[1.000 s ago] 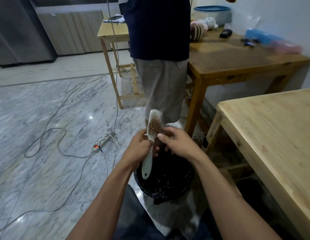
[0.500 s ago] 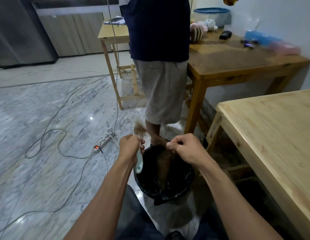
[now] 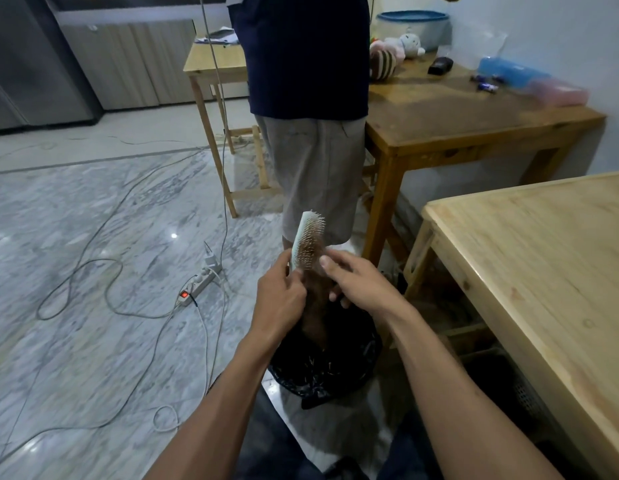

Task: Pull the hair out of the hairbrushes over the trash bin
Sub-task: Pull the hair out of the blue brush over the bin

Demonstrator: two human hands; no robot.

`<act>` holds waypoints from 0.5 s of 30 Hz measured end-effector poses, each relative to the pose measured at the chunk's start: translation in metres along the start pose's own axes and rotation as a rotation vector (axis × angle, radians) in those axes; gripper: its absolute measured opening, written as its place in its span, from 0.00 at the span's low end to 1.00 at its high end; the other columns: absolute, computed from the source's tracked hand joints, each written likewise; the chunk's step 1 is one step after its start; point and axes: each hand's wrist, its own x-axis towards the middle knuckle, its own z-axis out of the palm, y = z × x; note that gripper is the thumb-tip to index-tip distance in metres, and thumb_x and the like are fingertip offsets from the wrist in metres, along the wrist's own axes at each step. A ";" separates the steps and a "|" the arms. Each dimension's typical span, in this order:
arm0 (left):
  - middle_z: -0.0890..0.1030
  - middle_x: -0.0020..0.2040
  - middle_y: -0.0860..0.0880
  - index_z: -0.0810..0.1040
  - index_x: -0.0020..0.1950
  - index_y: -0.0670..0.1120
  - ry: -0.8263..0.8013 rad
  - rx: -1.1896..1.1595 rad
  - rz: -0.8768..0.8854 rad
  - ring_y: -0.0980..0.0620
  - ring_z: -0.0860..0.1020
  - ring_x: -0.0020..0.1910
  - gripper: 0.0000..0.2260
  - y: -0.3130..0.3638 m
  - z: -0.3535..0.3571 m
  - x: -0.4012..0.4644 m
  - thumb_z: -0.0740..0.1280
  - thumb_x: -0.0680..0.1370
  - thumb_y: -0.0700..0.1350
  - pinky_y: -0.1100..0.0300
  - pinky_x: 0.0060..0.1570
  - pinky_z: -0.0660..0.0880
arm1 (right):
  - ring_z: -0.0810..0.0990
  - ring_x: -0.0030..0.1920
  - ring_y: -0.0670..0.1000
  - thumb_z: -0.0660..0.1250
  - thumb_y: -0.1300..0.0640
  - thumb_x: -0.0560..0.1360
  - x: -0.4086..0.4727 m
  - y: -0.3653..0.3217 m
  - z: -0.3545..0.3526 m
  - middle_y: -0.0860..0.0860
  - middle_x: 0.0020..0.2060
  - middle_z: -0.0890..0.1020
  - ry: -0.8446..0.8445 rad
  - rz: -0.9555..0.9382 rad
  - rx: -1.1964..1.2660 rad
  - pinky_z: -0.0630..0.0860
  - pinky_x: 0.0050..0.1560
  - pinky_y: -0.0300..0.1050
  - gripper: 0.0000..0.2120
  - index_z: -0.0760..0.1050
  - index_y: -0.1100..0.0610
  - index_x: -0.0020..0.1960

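Note:
A pale mint hairbrush (image 3: 308,239) stands upright over the trash bin (image 3: 349,367), its bristles facing right and matted with brown hair. My left hand (image 3: 278,299) grips its handle, which is hidden in my fist. My right hand (image 3: 356,282) is at the bristles, its thumb and fingers pinching the brown hair at the lower part of the head. A clump of brown hair (image 3: 315,323) hangs below the brush into the black-lined bin.
A person (image 3: 308,116) in a dark shirt and grey shorts stands just beyond the bin. A light wooden table (image 3: 550,271) is at right, a darker one (image 3: 457,112) behind it. A power strip (image 3: 197,284) and cables lie on the marble floor at left.
Half a second ago the brush was lowered to the left and my right hand was pulling hair away over the bin. Now the brush is raised upright and my right hand is back at the bristles.

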 end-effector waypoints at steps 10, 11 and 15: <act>0.68 0.33 0.44 0.68 0.41 0.41 0.319 -0.557 -0.634 0.50 0.65 0.26 0.10 -0.030 -0.029 0.040 0.52 0.76 0.29 0.65 0.20 0.62 | 0.80 0.33 0.41 0.71 0.49 0.80 -0.022 0.008 -0.006 0.49 0.29 0.83 0.094 -0.089 -0.238 0.74 0.41 0.38 0.15 0.86 0.55 0.39; 0.67 0.33 0.44 0.67 0.41 0.42 0.353 -0.582 -0.664 0.51 0.64 0.26 0.11 -0.036 -0.040 0.046 0.51 0.76 0.29 0.66 0.20 0.61 | 0.79 0.32 0.38 0.71 0.50 0.80 -0.026 0.010 -0.013 0.47 0.28 0.82 0.107 -0.082 -0.235 0.74 0.41 0.37 0.15 0.86 0.56 0.39; 0.66 0.34 0.44 0.69 0.48 0.41 0.243 -0.523 -0.611 0.50 0.62 0.27 0.09 -0.028 -0.049 0.046 0.53 0.78 0.30 0.63 0.22 0.60 | 0.79 0.33 0.36 0.68 0.48 0.81 -0.023 0.015 -0.026 0.45 0.31 0.82 0.134 0.002 -0.259 0.74 0.43 0.41 0.12 0.87 0.52 0.46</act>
